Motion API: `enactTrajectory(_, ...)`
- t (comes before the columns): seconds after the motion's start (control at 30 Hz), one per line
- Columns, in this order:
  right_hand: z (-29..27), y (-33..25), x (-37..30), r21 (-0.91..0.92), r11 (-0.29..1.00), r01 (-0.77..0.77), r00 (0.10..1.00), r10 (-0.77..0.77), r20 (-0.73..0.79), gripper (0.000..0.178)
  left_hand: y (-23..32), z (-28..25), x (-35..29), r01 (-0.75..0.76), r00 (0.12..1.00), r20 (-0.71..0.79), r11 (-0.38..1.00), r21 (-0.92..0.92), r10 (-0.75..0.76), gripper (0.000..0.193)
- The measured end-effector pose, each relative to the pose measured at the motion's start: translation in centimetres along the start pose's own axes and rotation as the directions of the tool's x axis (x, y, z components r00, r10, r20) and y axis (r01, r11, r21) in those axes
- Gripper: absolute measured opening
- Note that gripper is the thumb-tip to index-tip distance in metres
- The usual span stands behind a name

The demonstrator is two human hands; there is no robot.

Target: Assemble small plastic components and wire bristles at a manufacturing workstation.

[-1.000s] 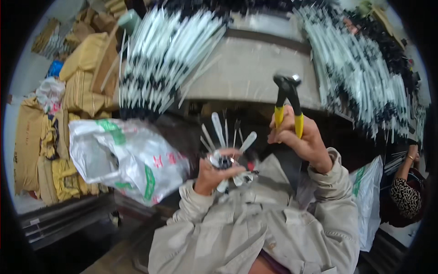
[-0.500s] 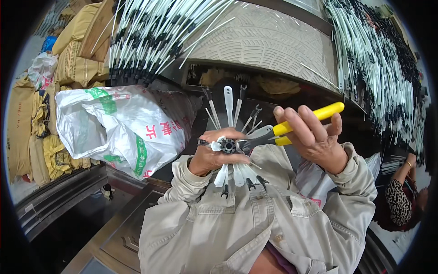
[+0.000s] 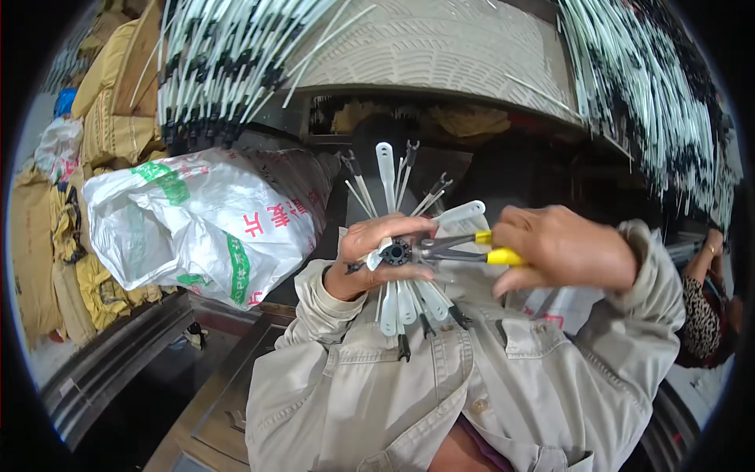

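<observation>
Far left: white woven sack (image 3: 212, 228) with green bands, lying on its side near tan sacks (image 3: 33, 259). Above the white sack: pile of pale rods (image 3: 224, 75) with black ends. Judged best to stay clear of both, to avoid snagging.

Left hand (image 3: 360, 240): curled tightly around a black round hub (image 3: 397, 252), fingers along the upper side, thumb along the lower, ringed face upward. Hub position: in front of the pale jacket (image 3: 330, 393), raised in the hand. Grip firmly enough to resist twisting. Avoid bending the white strips (image 3: 385, 169) and black-tipped rods (image 3: 358, 187), fanned out above and below the hand.

Right of the hub: yellow-handled pliers (image 3: 500, 256), nose at the hub's right side, handles slightly spread. Cannot tell, because of blur, whether pinching anything at the nose. Align squarely before squeezing. Likely hazard: left fingertips and thumb tip just beside the nose; draw back slightly for safety.

Right hand (image 3: 570, 248): wrapped around the pliers' handles, fingers above, thumb below. Apply pressure evenly, with a steady wrist.

Far right: second mass of pale rods (image 3: 649, 110), well apart from both hands; below, another person's forearm (image 3: 700, 266). Preserve elbow room.
</observation>
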State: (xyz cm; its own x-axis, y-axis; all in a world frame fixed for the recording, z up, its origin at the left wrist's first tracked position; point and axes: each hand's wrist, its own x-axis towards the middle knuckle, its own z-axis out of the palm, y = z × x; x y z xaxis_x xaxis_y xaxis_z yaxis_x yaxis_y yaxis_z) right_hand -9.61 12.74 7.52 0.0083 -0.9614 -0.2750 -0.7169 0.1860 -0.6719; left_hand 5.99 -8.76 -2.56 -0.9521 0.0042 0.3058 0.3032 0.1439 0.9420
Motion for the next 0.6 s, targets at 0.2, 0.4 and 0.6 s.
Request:
enactTrajectory(0.2,3.8,4.3,0.8,0.88,0.049,-0.472,0.862,-0.181,0.473,0.056,-0.3,-1.1,0.5,0.051,0.967,0.253,0.993,-0.106,-0.023,0.054)
enactTrajectory(0.4,3.6,1.2,0.0,0.135,0.986,0.102,0.98,-0.077,-0.181,0.041,-1.0,-0.1,-0.6,0.046,0.999,0.018,0.991,-0.125,-0.045,0.056)
enactTrajectory(0.6,6.0,1.5,0.6,-0.586,0.777,-0.23,0.829,-0.159,-0.537,0.03,0.0,0.6,0.3,0.053,0.996,-0.074,0.999,-0.009,-0.054,0.051)
